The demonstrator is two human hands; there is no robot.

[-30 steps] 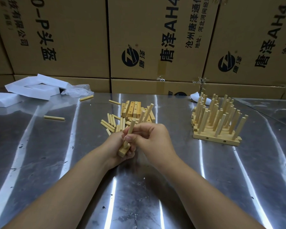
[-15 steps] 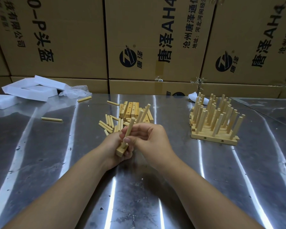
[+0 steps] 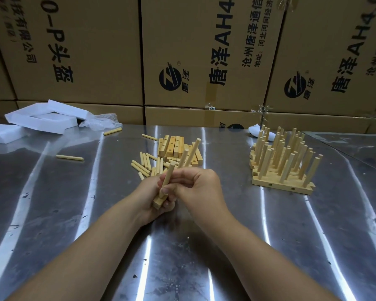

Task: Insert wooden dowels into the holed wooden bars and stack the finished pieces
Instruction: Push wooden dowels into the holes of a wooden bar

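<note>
The left hand [image 3: 150,202] curls its fingers round a square-edged pale wooden bar [image 3: 157,202]; the right hand [image 3: 201,187] pinches, thumb against forefinger, a smooth round dowel [image 3: 168,173] standing in its near end. Beyond the fingertips lie loose dowels [image 3: 144,165] and holed bars [image 3: 174,146]; the finished stack [image 3: 282,170] bristles farther right.

Stacked brown cardboard boxes [image 3: 96,51] printed with black Chinese characters and round logos fill the upper half of the frame. Below spreads a scuffed, shiny sheet-metal desk [image 3: 291,246], streaked with bright light reflections. White foam blocks [image 3: 41,118] and crumpled clear plastic wrap [image 3: 98,122] lie at its upper left.
</note>
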